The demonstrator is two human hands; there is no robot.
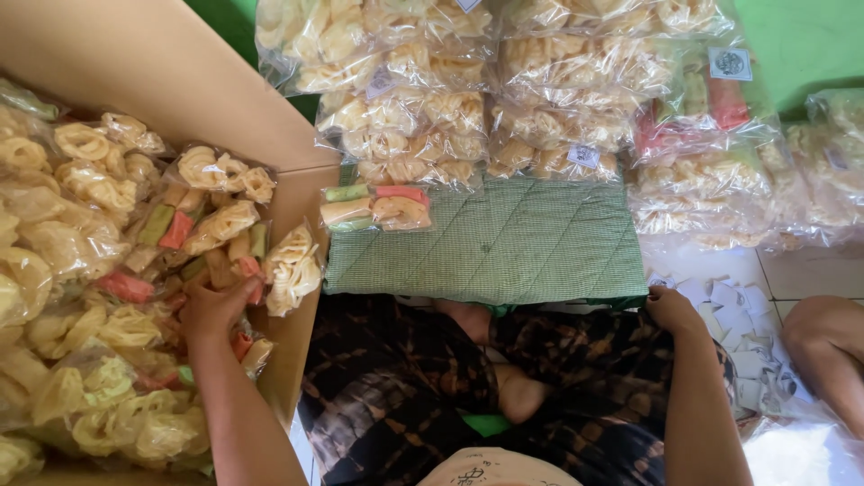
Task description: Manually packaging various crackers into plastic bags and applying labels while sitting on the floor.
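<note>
A person sits cross-legged on the floor, seen from above. Their left hand (216,306) reaches into a large cardboard box (171,72) on their left, fingers curled in a closed grip on a clear plastic bag of mixed crackers (211,229), pale curls with red and green sticks, lying on top near the box's right wall. The box is heaped with similar bags. The right hand (670,309) rests at the near right corner of a green quilted mat (531,247) spread before their knees; whether its grip pinches the mat or only touches it, I cannot tell. One small bag of coloured sticks (378,207) lies on the mat's far left corner. Beyond it, a pile of cracker bags (504,90) is stacked. Small white paper labels (733,306) lie scattered on the floor at right.

The held bag looks very light, crinkly and slick, its contents brittle. A loose hold on the gathered plastic at the top or along the bag's edge would likely spare the crackers from crushing.
</note>
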